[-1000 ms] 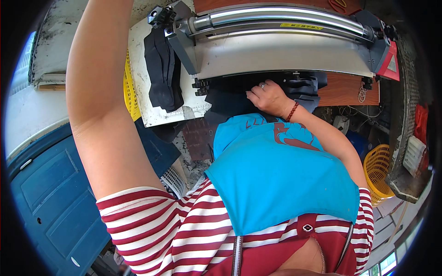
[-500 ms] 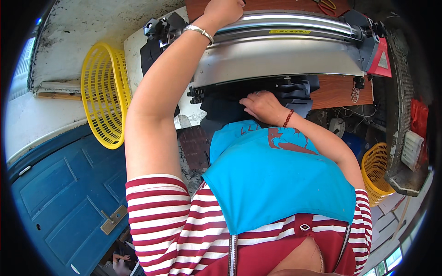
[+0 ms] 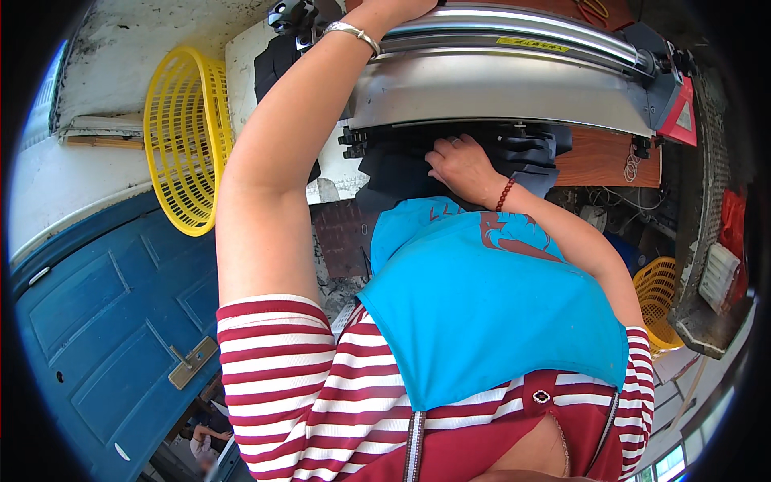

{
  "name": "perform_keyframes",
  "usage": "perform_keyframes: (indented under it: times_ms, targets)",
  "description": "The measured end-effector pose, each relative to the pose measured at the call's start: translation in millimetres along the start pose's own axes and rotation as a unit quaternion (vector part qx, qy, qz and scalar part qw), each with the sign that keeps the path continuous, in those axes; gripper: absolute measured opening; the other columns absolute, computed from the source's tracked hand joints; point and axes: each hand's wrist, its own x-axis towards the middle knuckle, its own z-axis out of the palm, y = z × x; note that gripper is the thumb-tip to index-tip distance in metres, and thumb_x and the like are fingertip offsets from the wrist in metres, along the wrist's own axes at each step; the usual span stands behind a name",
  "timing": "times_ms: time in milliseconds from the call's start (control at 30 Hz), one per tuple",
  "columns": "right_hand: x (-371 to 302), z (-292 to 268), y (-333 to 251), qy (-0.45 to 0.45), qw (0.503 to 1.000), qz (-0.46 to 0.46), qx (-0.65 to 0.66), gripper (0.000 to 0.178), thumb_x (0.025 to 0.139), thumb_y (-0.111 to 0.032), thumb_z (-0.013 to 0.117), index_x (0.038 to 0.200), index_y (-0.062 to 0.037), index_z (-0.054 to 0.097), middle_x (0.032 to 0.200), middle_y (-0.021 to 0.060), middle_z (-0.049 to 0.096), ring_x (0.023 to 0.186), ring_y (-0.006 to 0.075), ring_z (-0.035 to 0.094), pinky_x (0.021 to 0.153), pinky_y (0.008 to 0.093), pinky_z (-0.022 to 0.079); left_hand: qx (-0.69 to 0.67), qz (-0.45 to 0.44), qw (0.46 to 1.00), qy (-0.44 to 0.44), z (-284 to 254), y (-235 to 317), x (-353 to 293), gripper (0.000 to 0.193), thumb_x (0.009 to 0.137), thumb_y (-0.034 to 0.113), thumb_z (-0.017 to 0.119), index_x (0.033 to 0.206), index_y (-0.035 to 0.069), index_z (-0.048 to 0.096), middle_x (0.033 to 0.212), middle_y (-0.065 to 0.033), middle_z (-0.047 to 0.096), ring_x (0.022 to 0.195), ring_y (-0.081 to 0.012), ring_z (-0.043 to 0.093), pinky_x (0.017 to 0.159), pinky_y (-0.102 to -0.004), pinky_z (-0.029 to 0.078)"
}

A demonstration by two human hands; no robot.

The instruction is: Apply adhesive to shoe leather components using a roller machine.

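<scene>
My left arm reaches up past the left end of a long roller machine (image 3: 498, 80) with a steel cover. My left hand (image 3: 405, 6) is at the top edge, beyond the bright roller; its fingers are mostly cut off, with a bit of something dark at their tips. Below the cover, my right hand (image 3: 467, 170) bends its fingers onto a black flat piece (image 3: 393, 173), whose material I cannot make out. Several similar dark pieces (image 3: 530, 153) lie overlapping to its right, under the machine's front edge. A silver bangle circles my left wrist, red beads my right.
A yellow plastic basket (image 3: 183, 140) stands at the left, above a blue door (image 3: 96, 321). Another yellow basket (image 3: 657, 301) is low at the right. Scissors (image 3: 593, 10) with orange handles lie behind the machine. Loose wires (image 3: 622, 197) hang at right. Another person's arm shows lower left.
The whole view has shifted, so the machine sits slightly higher and farther right. My left hand remains beyond the roller; my right hand stays on the dark pieces.
</scene>
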Motion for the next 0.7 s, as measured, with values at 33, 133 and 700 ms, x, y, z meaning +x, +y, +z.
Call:
perform_keyframes:
  times_ms: [33,133,700]
  targets:
    - [-0.9,2.5,0.8,0.0,1.0,-0.002,0.0,0.013,0.08,-0.021,0.074,0.086,-0.0106,0.068,0.084,0.0055,0.059,0.084,0.0239,0.064,0.075,0.0368,0.05,-0.01,-0.006,1.0,0.007,0.4,-0.7,-1.9,0.021,0.086,0.01,0.058,0.08,-0.008,0.067,0.076,-0.0308,0.061,0.064,-0.0423,0.061,0.064,-0.0481,0.05]
    - [-5.5,8.0,5.0,0.033,0.997,-0.059,-0.03,0.007,0.081,-0.018,0.068,0.083,-0.0108,0.069,0.078,0.0044,0.058,0.08,0.0222,0.063,0.073,0.0363,0.05,-0.023,0.038,0.998,0.038,5.6,-4.0,-1.3,0.021,0.085,0.01,0.059,0.08,-0.008,0.068,0.074,-0.0303,0.061,0.062,-0.0416,0.06,0.063,-0.0474,0.05]
    - [-10.8,-7.6,22.3,0.114,0.984,-0.1,-0.098,0.019,0.084,-0.022,0.073,0.097,-0.0081,0.072,0.081,0.0028,0.058,0.07,0.0184,0.062,0.061,0.0329,0.05,0.003,-0.025,1.0,-0.017,0.3,11.7,-4.0,0.023,0.084,0.011,0.059,0.071,-0.008,0.058,0.062,-0.0268,0.049,0.051,-0.0332,0.045,0.056,-0.046,0.044]
